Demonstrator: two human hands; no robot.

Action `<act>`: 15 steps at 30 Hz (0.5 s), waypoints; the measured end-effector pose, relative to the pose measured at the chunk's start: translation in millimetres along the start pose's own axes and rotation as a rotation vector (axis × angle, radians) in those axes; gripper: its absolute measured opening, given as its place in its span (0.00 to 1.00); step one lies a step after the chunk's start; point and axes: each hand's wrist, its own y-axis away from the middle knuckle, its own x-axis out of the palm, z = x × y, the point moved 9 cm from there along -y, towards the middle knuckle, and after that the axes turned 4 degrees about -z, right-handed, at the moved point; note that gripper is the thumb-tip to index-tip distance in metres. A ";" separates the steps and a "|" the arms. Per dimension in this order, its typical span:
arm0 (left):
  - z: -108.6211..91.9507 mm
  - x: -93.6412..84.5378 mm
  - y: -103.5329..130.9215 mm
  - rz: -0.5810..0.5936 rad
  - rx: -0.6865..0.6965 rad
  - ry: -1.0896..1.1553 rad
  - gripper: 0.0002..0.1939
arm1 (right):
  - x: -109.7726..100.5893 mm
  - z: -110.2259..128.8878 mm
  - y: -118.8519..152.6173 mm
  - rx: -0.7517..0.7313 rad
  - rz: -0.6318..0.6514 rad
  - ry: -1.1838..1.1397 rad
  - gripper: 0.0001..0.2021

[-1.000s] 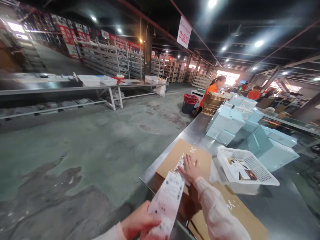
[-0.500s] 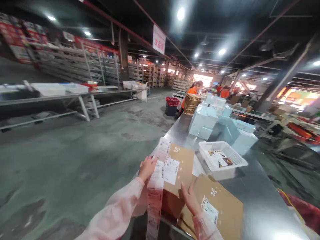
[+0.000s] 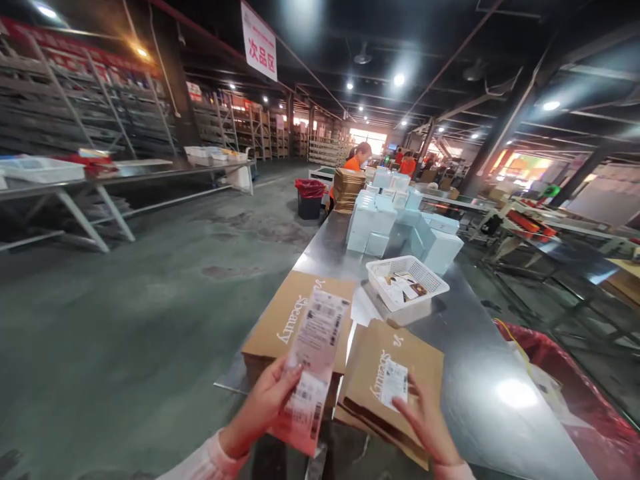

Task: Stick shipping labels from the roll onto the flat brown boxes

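My left hand [image 3: 274, 393] pinches a strip of printed labels [image 3: 320, 327], held up over a stack of brown cardboard mailers [image 3: 280, 300] at the table's left edge. To the right lies a second stack of brown mailers [image 3: 420, 353], whose top one bears a white label [image 3: 394, 383]. My right hand [image 3: 423, 417] rests by that label with thumb and fingers apart, holding nothing.
Beyond the stacks on the metal table [image 3: 480, 340] are a white basket [image 3: 407, 287] with cards and papers, and pale blue boxes [image 3: 370, 220]. A person in orange [image 3: 356, 160] stands behind piled cardboard [image 3: 347, 190]. Red plastic [image 3: 565, 380] lines the right side.
The view has turned right. The labelled mailer from the left stack now lies on the right stack. My left hand has lifted the label strip, and my right hand has moved onto the right stack.
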 end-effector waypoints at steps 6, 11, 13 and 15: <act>20.5 8.9 -3.9 0.014 0.056 -0.099 0.26 | 168.3 74.1 84.4 -0.060 0.528 -0.350 0.24; 15.4 -15.2 -14.2 -0.129 -0.002 -0.013 0.26 | 189.5 99.0 66.1 -0.122 0.691 -0.312 0.26; 17.1 -16.3 -15.1 -0.126 -0.007 -0.029 0.25 | 190.0 109.6 41.2 -0.146 0.662 -0.243 0.25; 19.8 -18.6 -16.0 -0.156 -0.001 -0.021 0.25 | 198.2 119.2 25.2 -0.179 0.687 -0.112 0.22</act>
